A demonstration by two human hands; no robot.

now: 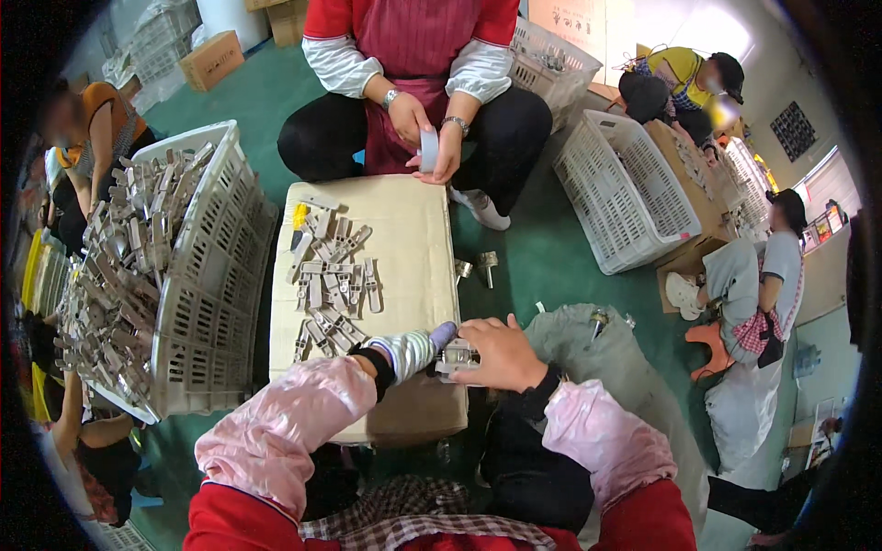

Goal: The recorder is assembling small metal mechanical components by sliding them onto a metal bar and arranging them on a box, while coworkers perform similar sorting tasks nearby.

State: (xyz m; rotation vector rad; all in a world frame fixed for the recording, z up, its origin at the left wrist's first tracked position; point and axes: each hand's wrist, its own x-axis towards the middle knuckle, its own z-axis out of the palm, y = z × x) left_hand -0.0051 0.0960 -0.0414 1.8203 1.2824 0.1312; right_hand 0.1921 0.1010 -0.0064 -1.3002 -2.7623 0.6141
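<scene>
A small stack of metal cabinet hinges (457, 359) is at the right edge of a cardboard-topped work surface (409, 248). My left hand (411, 354), in a striped glove, presses its fingertips against the stack's left side. My bare right hand (503, 354) curls round the stack from the right, thumb near me and fingers beyond it. More loose hinges (335, 285) lie spread over the left half of the cardboard, beyond my left hand. A yellow-and-black tool (299, 223), perhaps a cutter, is at their far end.
A white crate (207, 303) heaped with hinges stands left. Opposite, a co-worker's hands hold a pale tape roll (429, 150). White crates (629, 188) stand back right. A greyish sack (611, 376) lies right; a few hinges (488, 268) are on the green floor. Other people sit around.
</scene>
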